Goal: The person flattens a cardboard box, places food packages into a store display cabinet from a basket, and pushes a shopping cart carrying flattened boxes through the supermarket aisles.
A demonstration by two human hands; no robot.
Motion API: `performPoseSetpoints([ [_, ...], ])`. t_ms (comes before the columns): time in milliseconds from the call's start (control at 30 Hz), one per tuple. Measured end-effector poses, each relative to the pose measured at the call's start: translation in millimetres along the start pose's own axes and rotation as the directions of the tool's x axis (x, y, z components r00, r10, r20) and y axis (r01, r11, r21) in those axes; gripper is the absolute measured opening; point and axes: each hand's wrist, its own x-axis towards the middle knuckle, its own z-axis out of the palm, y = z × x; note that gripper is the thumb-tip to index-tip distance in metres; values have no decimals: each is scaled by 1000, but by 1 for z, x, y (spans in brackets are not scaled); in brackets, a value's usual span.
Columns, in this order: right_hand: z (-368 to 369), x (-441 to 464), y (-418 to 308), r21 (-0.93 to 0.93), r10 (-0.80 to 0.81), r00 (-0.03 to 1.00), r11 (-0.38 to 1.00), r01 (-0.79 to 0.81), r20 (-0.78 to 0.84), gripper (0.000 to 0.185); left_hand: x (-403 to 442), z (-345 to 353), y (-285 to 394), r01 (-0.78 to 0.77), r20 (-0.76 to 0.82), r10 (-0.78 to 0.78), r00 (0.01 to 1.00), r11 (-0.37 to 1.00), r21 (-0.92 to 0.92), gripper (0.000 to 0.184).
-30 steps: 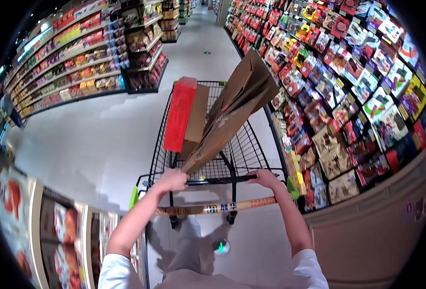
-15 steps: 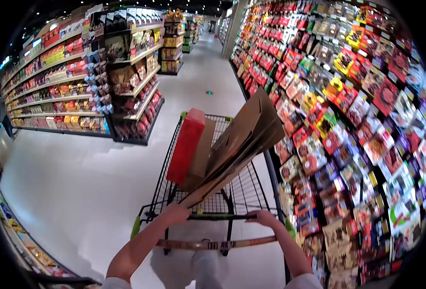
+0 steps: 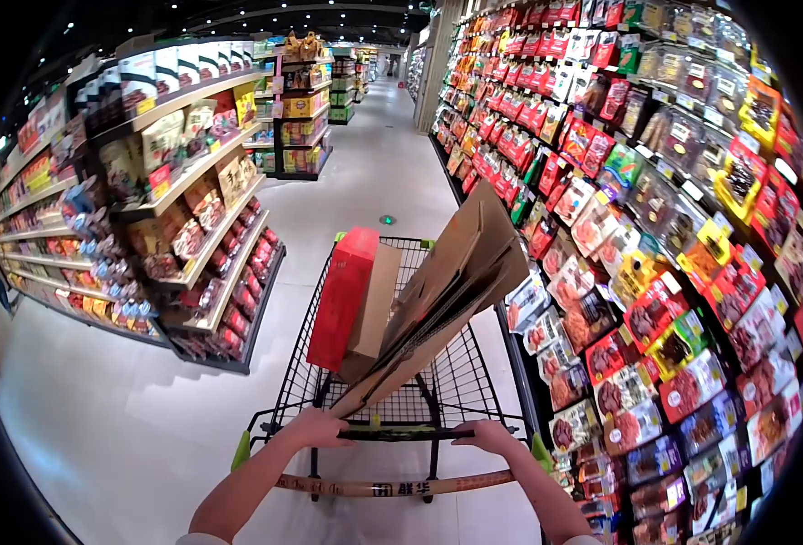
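Note:
My left hand (image 3: 318, 427) is closed round the left part of the dark shopping cart handle (image 3: 392, 435). Farther right on the same bar, my right hand (image 3: 487, 437) grips it too. In the black wire cart (image 3: 465, 386) several flattened cardboard sheets (image 3: 460, 282) lean up to the right, their lower end close to my left hand. A red box (image 3: 342, 300) stands tilted at the cart's left side, beside a brown carton (image 3: 374, 304). Nearer to me, a tan bar with printed characters (image 3: 401, 488) crosses below the handle.
A tall wall of hanging snack packets (image 3: 619, 318) runs close along the cart's right side. At the left stands a shelf unit with packaged goods (image 3: 192, 191). Pale floor (image 3: 374, 154) stretches down the aisle, past another display stand (image 3: 301, 118). A small green light spot (image 3: 388, 220) shows on it.
The cart has rolled forward along the aisle, so the left shelf unit and the packets on the right appear nearer. Both hands keep their hold on the handle.

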Motion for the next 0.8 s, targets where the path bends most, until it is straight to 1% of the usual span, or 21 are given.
performPoseSetpoints([
  [67, -29, 65, 25, -34, 16, 1000, 999, -17, -8, 40, 57, -26, -42, -20, -23, 20, 1000, 1000, 6, 52],
  [100, -43, 100, 41, 2, -17, 999, 1000, 17, -47, 39, 87, -41, -64, -21, -26, 23, 999, 999, 44, 51],
  [167, -81, 153, 44, -20, 32, 999, 999, -32, -13, 38, 138, -68, -96, -18, -9, 18, 1000, 1000, 12, 50],
  [233, -116, 215, 57, -36, 50, 998, 998, -51, -25, 37, 189, -102, -136, -20, -8, 20, 1000, 999, 29, 50],
  [300, -155, 274, 72, -37, 64, 998, 997, -65, -13, 37, 241, -132, -174, 3, -51, -4, 999, 1000, -11, 52],
  [333, -166, 305, 85, -28, 7, 998, 1000, -8, -57, 38, 270, -142, -193, 2, -55, -2, 998, 1000, -6, 52],
  [400, -196, 370, 111, -49, 35, 999, 998, -37, -41, 39, 327, -159, -238, -19, -143, 20, 989, 1000, 13, 55],
  [433, -211, 402, 123, -75, 32, 998, 997, -36, -51, 40, 353, -181, -255, -6, -82, 7, 997, 1000, 21, 55],
  [500, -238, 467, 148, -98, 10, 998, 995, -16, -67, 41, 405, -215, -294, -13, -48, 14, 999, 1000, 10, 55],
  [533, -259, 499, 154, -123, 29, 998, 992, -35, -49, 42, 434, -229, -315, -26, -40, 26, 999, 1000, 18, 55],
  [600, -295, 563, 170, -111, 38, 999, 993, -40, -16, 41, 486, -258, -353, 1, -32, -1, 999, 1000, 2, 54],
  [667, -334, 624, 183, -91, -11, 1000, 996, 9, -24, 40, 538, -288, -390, 11, -53, -13, 998, 999, -36, 54],
  [733, -369, 688, 196, -80, -6, 1000, 997, 4, -25, 38, 592, -319, -430, 31, -26, -31, 999, 999, -24, 53],
  [800, -405, 752, 207, -102, 0, 1000, 995, -3, -24, 35, 642, -347, -471, 50, -53, -51, 997, 999, -20, 53],
])
